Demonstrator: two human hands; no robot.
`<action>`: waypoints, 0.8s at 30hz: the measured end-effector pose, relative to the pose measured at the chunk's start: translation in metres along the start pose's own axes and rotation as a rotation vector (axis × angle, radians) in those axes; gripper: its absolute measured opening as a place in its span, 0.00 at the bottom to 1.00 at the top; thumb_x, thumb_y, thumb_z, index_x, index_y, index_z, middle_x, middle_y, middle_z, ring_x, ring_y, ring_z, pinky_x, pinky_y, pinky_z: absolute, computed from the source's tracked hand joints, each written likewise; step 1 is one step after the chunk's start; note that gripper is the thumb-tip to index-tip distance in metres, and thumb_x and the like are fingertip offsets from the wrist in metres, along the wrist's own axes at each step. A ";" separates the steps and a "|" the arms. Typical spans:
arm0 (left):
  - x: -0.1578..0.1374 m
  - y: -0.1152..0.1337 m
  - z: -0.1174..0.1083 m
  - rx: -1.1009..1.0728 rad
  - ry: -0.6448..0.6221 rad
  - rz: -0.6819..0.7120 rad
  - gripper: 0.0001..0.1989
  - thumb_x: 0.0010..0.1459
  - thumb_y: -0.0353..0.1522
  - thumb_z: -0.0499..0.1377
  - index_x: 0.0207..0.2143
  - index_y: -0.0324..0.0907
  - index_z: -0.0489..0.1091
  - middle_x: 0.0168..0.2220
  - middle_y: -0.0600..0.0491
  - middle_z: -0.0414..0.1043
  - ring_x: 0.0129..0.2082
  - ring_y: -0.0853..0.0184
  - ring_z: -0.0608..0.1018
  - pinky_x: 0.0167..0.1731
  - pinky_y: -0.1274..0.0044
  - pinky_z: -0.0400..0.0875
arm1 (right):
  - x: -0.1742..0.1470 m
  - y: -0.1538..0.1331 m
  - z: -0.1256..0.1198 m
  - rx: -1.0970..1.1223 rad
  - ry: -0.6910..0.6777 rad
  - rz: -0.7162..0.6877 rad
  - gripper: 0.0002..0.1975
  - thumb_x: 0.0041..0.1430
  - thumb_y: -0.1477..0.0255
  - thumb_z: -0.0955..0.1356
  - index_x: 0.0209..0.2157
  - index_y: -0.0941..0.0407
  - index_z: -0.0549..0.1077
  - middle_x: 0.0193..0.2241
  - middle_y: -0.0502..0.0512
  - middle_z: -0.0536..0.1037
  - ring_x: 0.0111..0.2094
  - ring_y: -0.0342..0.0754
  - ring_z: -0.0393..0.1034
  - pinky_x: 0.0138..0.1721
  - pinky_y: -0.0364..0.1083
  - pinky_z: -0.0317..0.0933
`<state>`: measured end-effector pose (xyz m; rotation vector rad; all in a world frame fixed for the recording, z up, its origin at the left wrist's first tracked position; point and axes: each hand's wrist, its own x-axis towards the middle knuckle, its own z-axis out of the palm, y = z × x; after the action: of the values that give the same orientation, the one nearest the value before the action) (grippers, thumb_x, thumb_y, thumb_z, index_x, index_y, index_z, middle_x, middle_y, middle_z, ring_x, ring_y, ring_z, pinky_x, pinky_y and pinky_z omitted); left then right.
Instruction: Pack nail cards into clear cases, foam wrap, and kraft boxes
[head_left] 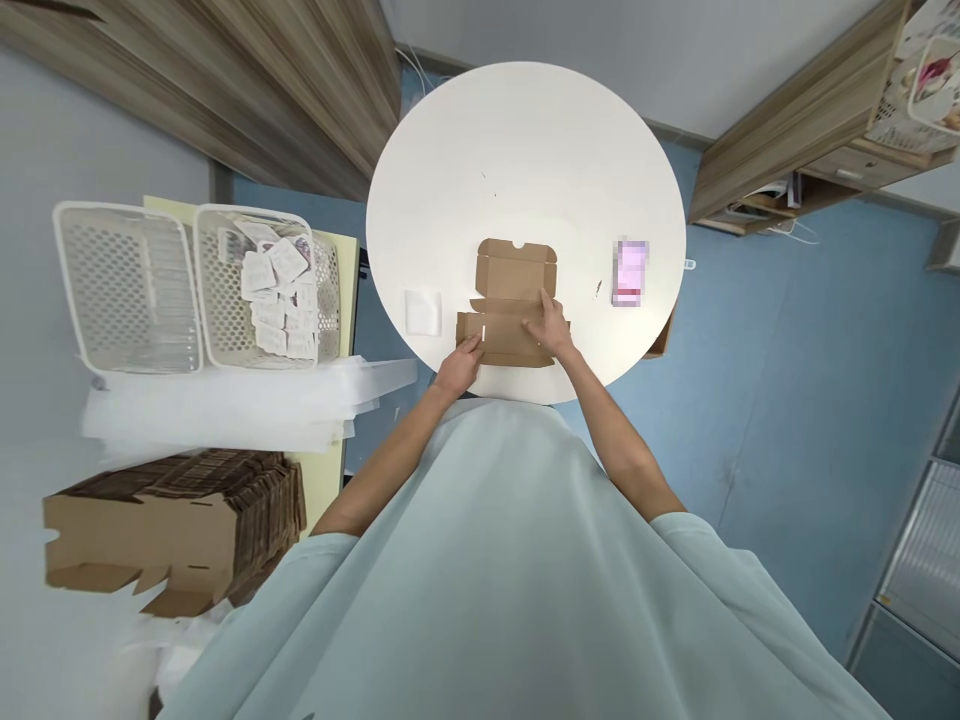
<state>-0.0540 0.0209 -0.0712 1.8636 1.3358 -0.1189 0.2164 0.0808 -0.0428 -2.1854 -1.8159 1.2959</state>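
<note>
Handling a brown cardboard blank (510, 308), opened out on the near part of the round white table (525, 130). Touching its left end with the left hand (459, 367), close to the table's near rim; impossible to tell whether pinching it or only pressing. Resting the right hand (551, 330), fingers spread and not closed around anything, on the right part of the same blank. Judging from the creases and loose flaps (499, 247), probably at an early step of folding. For the next move, probably needing to steady the base with one hand and to bend a flap along its crease with the other. Also to notice: on the table's left part, a white square pad (423, 313); on its right part, a blurred pink packet (630, 272); beyond its left side, a stack of cardboard (172, 530).
</note>
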 end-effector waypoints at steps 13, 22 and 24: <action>-0.005 0.011 0.000 -0.135 0.128 -0.099 0.33 0.63 0.20 0.55 0.68 0.40 0.78 0.78 0.46 0.69 0.77 0.54 0.73 0.76 0.62 0.71 | -0.045 0.011 0.018 0.066 -0.117 0.027 0.70 0.58 0.59 0.83 0.86 0.45 0.38 0.74 0.72 0.61 0.72 0.71 0.70 0.68 0.68 0.73; 0.007 0.015 -0.015 -0.180 0.170 -0.254 0.48 0.68 0.26 0.60 0.86 0.41 0.46 0.69 0.41 0.79 0.65 0.51 0.83 0.67 0.62 0.76 | -0.072 0.018 0.041 -0.071 -0.120 -0.043 0.74 0.59 0.69 0.83 0.86 0.44 0.28 0.80 0.74 0.51 0.76 0.68 0.64 0.67 0.66 0.76; 0.013 0.013 -0.021 -0.129 0.157 -0.225 0.45 0.69 0.28 0.60 0.85 0.42 0.50 0.66 0.42 0.82 0.63 0.51 0.84 0.65 0.63 0.77 | -0.071 0.018 0.042 -0.073 -0.114 -0.038 0.71 0.61 0.70 0.82 0.86 0.45 0.30 0.79 0.74 0.53 0.74 0.67 0.68 0.67 0.65 0.77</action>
<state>-0.0454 0.0432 -0.0568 1.6381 1.6208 -0.0011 0.2080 -0.0029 -0.0388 -2.1415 -1.9657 1.3960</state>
